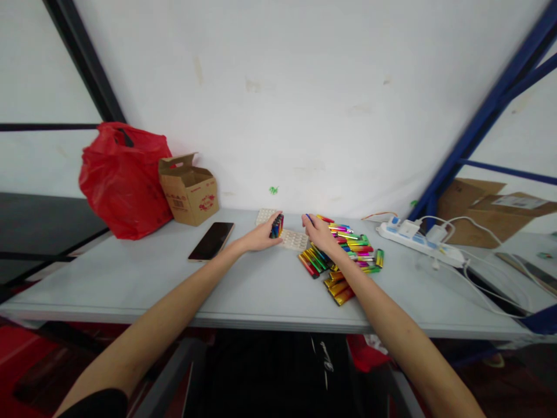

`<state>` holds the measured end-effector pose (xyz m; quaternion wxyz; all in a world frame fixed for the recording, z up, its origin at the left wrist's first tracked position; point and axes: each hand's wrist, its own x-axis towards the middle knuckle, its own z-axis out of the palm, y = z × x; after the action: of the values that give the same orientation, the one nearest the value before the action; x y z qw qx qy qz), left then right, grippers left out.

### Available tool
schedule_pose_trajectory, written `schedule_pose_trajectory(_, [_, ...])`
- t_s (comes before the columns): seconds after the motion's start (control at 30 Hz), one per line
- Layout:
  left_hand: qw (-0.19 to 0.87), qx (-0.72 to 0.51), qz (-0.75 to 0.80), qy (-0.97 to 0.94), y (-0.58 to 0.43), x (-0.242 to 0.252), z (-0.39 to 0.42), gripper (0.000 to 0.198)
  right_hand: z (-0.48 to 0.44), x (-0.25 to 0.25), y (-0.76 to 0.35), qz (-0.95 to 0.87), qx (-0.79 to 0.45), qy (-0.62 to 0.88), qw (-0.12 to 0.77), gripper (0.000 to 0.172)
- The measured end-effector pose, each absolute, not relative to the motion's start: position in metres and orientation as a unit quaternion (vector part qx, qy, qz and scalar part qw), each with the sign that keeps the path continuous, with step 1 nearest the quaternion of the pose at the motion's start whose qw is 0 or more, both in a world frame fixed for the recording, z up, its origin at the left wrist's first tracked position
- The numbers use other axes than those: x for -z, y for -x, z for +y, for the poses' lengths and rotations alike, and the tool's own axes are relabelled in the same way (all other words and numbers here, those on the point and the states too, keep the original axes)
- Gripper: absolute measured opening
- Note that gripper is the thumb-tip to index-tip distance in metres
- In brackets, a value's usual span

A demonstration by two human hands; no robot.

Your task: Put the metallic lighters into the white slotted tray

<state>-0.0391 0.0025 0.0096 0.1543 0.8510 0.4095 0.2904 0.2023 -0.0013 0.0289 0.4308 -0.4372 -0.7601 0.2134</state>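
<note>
My left hand (pixel 260 237) is closed around a bundle of lighters (pixel 277 226), held upright at the middle of the table. Between the fingers of my right hand (pixel 319 233), also closed, a slim dark blue lighter (pixel 309 219) partly shows; the grip hides the rest. A cream tray with rows of holes (pixel 295 240) lies between my hands, and a similar holed tray (pixel 266 215) sits behind the left one. Under and beside my right forearm spreads a heap of shiny coloured lighters (pixel 357 248), some in neat rows at the front (pixel 312 261).
On the grey table (pixel 256 290), a phone (pixel 212 241) lies left of my hands. Behind it stand an open cardboard box (pixel 191 194) and a red plastic bag (pixel 126 180). To the right are a white power strip (pixel 420 244) with cables and a flattened carton (pixel 483 215).
</note>
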Motion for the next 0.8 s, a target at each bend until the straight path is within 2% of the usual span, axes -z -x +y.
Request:
schedule_pose_trajectory(0.17, [0.155, -0.29, 0.409, -0.851, 0.039, -0.009, 0.003, 0.097, -0.01, -0.033, -0.2, -0.787, -0.11, 0.439, 0.419, 0.052])
schedule_pose_trajectory(0.33, [0.157, -0.293, 0.408, -0.85, 0.039, -0.008, 0.003, 0.097, -0.016, -0.036, -0.197, -0.775, -0.111, 0.452, 0.427, 0.058])
schedule_pose_trajectory(0.6, [0.149, -0.286, 0.415, -0.851, 0.038, -0.009, 0.002, 0.098, -0.009, -0.03, -0.199, -0.768, -0.102, 0.45, 0.444, 0.038])
schedule_pose_trajectory(0.8, [0.146, -0.289, 0.417, -0.849, 0.038, -0.009, 0.002, 0.099, -0.008, -0.029, -0.199, -0.782, -0.088, 0.44, 0.433, 0.043])
